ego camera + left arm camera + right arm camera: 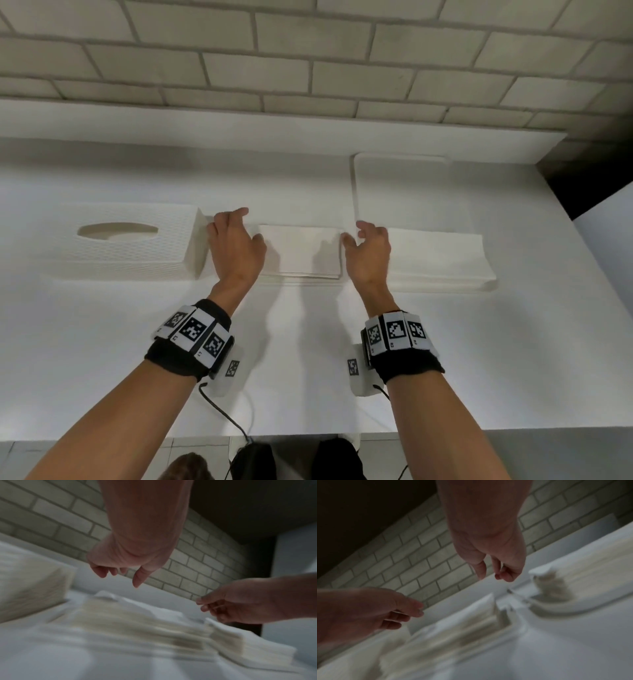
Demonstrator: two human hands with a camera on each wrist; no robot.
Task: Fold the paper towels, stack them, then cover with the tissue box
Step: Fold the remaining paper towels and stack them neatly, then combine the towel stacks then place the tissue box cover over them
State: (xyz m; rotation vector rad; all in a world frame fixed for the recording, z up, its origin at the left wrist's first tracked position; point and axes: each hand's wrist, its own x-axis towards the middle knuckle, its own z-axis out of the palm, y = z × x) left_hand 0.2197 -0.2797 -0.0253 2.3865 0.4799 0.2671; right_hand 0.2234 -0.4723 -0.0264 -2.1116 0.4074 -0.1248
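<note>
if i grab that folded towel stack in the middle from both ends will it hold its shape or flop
The folded towel stack is thin loose sheets, so it would probably sag in the middle and fan apart. It looks light. With the left hand and right hand at its ends, squeezing inward likely buckles it.

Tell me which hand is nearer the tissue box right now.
Left. The left hand hovers right beside the tissue box, at its right end. The right hand is farther right, across the folded stack.
</note>
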